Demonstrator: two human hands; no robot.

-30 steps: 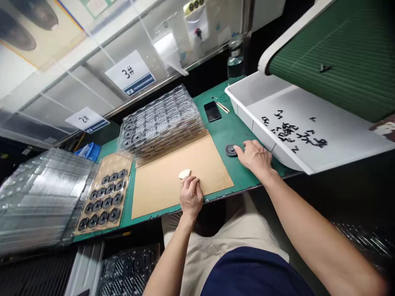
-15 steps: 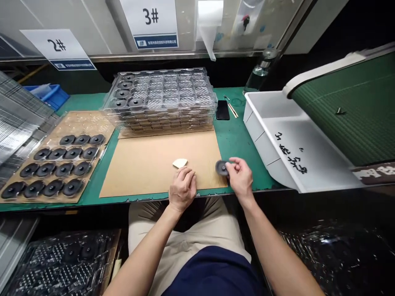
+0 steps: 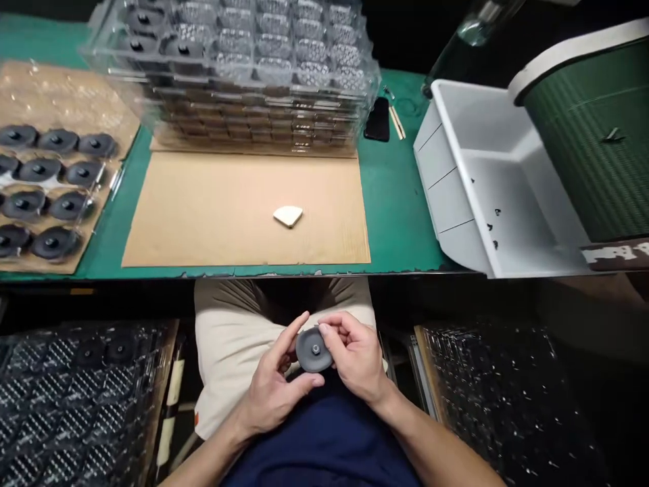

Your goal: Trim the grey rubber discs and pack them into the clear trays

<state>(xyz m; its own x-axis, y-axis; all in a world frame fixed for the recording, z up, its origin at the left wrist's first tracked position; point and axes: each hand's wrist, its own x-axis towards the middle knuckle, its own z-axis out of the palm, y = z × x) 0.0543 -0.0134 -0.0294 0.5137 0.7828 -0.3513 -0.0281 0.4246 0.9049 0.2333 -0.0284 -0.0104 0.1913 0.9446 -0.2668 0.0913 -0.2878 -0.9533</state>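
A dark grey disc with a raised stud at its centre (image 3: 306, 358) is held over my lap, below the table edge. My right hand (image 3: 357, 352) pinches its right rim between thumb and fingers. Curved around the left side is my left hand (image 3: 276, 382), its index finger above the disc and its thumb along the lower edge. The fingers behind the disc are partly hidden. On the cardboard sheet (image 3: 228, 203) lies a small cream wedge-shaped piece (image 3: 288, 216), apart from both hands.
Stacked clear trays (image 3: 243, 101) stand behind the cardboard, with a few discs in the top one. More discs fill a tray (image 3: 101, 186) at left. A phone (image 3: 378, 120), a white bin (image 3: 456, 162) with small dark bits and a green conveyor belt (image 3: 598, 135) are at right.
Both hands have come back from the tabletop to my lap. The disc moved with my right hand, and my left hand is now around it. The view has tilted downward.
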